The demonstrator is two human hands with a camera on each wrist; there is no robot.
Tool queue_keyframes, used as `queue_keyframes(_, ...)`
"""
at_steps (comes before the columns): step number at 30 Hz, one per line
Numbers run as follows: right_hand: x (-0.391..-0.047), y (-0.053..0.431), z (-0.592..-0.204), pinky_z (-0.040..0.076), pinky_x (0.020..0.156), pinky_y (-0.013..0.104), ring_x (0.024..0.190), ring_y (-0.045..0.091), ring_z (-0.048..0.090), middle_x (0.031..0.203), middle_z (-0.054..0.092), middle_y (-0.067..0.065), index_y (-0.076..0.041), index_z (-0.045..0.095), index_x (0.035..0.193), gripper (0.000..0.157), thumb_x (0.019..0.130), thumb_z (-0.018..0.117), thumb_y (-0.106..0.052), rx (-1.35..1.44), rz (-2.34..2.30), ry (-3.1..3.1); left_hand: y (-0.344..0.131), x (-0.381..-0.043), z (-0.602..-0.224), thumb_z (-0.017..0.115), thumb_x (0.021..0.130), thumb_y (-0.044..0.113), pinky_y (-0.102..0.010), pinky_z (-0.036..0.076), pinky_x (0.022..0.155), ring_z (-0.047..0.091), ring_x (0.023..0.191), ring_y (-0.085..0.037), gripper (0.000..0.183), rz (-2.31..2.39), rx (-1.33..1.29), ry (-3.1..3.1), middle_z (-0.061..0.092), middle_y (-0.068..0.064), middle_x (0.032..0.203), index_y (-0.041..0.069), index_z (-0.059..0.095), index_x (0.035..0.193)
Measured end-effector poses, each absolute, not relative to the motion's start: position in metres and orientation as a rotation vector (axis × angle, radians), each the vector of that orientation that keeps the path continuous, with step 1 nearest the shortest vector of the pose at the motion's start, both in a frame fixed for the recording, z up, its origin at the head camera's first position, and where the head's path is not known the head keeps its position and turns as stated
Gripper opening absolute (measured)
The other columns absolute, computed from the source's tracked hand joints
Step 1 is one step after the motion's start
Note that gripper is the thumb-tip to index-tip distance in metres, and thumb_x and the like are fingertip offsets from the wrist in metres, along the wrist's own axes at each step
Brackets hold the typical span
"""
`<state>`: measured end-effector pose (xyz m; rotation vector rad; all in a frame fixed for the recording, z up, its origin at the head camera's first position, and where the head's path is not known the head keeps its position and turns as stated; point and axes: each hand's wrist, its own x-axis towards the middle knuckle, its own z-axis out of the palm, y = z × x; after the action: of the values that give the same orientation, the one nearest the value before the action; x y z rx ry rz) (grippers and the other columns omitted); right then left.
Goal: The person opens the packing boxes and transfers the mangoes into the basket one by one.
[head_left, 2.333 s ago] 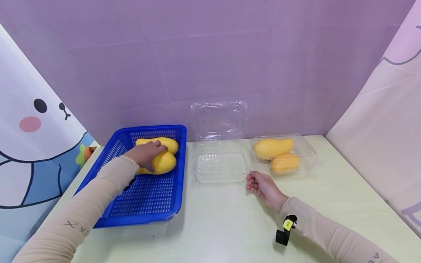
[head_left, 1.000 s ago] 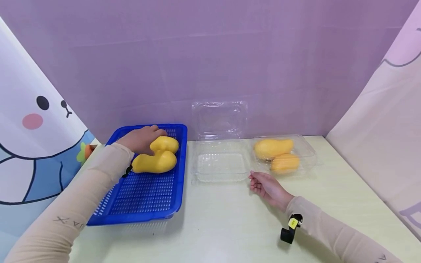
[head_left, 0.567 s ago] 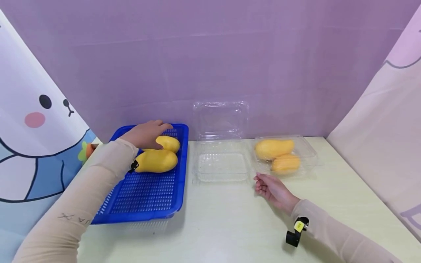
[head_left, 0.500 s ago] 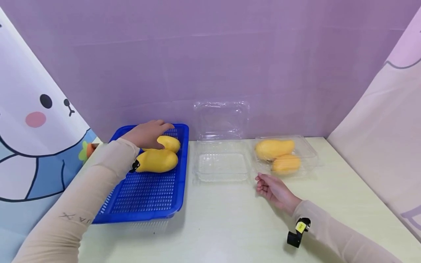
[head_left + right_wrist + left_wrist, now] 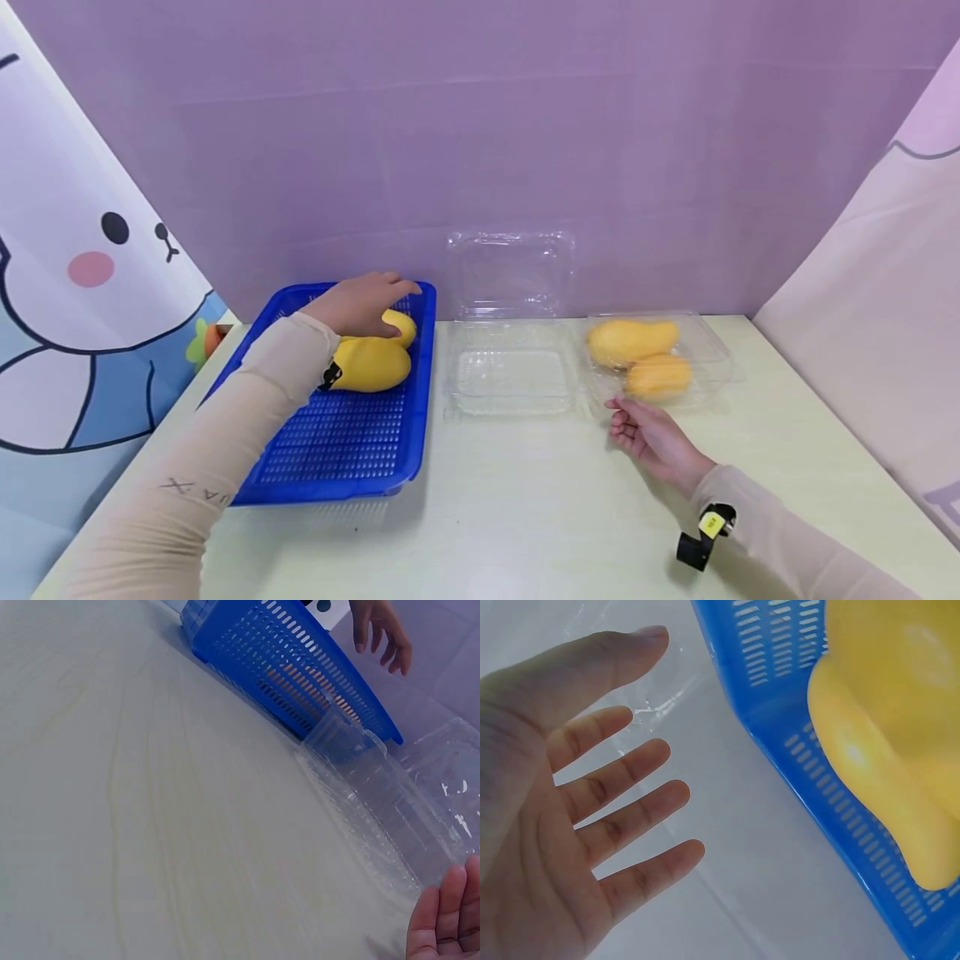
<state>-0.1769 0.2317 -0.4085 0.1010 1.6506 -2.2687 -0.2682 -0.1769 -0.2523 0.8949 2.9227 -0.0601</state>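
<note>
My left hand (image 5: 363, 302) hovers over the back of the blue basket (image 5: 412, 446), partly covering the rear mango (image 5: 402, 328). The front mango (image 5: 372, 364) lies beside it, nearer me. In the left wrist view the left hand (image 5: 570, 802) has spread fingers and holds nothing; the mangoes (image 5: 900, 780) lie apart from it. My right hand (image 5: 660, 442) is by the table, its fingers loosely curled and holding nothing. Just behind it lies a clear plastic container (image 5: 708, 337) with two mangoes (image 5: 632, 342) inside. An open clear clamshell box (image 5: 513, 383) stands between basket and filled container.
The open box's lid (image 5: 512, 271) stands up against the purple backdrop (image 5: 480, 125). Printed cloth panels (image 5: 67, 333) flank the pale table (image 5: 495, 508). A camera (image 5: 697, 546) hangs from my right wrist.
My left hand has lifted off the mangoes and shifted right along the back of the basket. The front mango has turned slightly. My right hand has drifted right, towards the filled container.
</note>
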Motion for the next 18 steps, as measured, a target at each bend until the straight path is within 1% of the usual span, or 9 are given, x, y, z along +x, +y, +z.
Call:
queue_keyframes(9, -0.178, 0.241, -0.411, 0.05, 0.065, 0.016, 0.067, 0.006, 0.058, 0.073, 0.06, -0.004, -0.012, 0.067, 0.089, 0.028, 0.101, 0.043, -0.021, 0.039, -2.319, 1.602, -0.156, -0.27, -0.252, 0.07, 0.085, 0.024, -0.051, 0.039, 0.101, 0.042, 0.127, -0.034, 0.065, -0.069, 0.937, 2.905, 0.044, -0.016, 0.14, 0.01, 0.041, 0.141)
queue_keyframes(14, -0.179, 0.241, -0.411, 0.051, 0.066, 0.018, 0.067, 0.007, 0.058, 0.073, 0.06, -0.003, -0.012, 0.067, 0.089, 0.027, 0.1, 0.045, -0.021, 0.063, -2.335, 1.598, -0.142, -0.27, -0.252, 0.07, 0.085, 0.028, -0.049, 0.038, 0.103, 0.04, 0.129, -0.033, 0.067, -0.102, 0.924, 2.893, 0.041, -0.015, 0.142, 0.012, 0.039, 0.142)
queue_keyframes(18, -0.18, 0.241, -0.41, 0.051, 0.066, 0.017, 0.067, 0.007, 0.058, 0.073, 0.06, -0.003, -0.012, 0.067, 0.088, 0.028, 0.101, 0.044, -0.021, 0.091, -2.34, 1.596, -0.132, -0.27, -0.251, 0.07, 0.085, 0.029, -0.047, 0.04, 0.101, 0.042, 0.128, -0.031, 0.066, -0.116, 0.952, 2.889, 0.043, -0.013, 0.141, 0.013, 0.039, 0.142)
